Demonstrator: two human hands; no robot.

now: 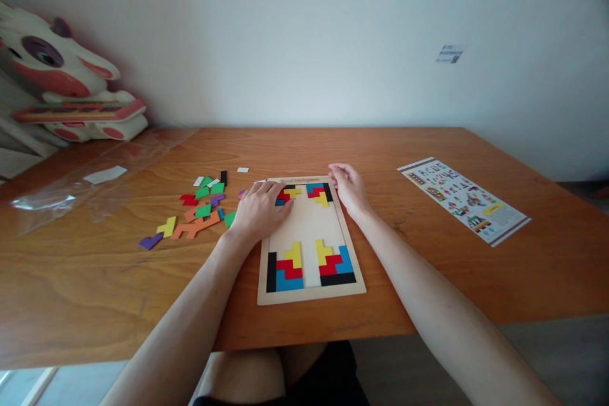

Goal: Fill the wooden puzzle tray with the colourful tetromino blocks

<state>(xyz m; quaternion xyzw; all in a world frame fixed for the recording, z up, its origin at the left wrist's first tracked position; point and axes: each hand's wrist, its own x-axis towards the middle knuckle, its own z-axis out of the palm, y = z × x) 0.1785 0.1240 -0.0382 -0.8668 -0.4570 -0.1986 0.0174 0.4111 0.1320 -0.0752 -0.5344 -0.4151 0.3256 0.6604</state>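
Note:
A wooden puzzle board (264, 266) lies at the table's middle, with yellow, red, blue and black tetromino pieces grouped in its four corners. Over its upper left edge rests my left hand (261, 210), fingers lying flat and thumb pointing inward, partly covering the upper left group (291, 193). Beside the upper right corner is my right hand (349, 190), its fingers curled together; whatever they hold, if anything, is hidden. The upper right group (320, 193) is near it. Toward me lie the lower left group (288, 269) and the lower right group (335, 265).
Loose puzzle pieces (203, 210) in several colours are scattered left of the board. A clear plastic bag (80, 193) lies farther left, below a cow-shaped toy keyboard (80, 113). On the right is a printed pattern sheet (464, 200). A wall stands behind the table (390, 304).

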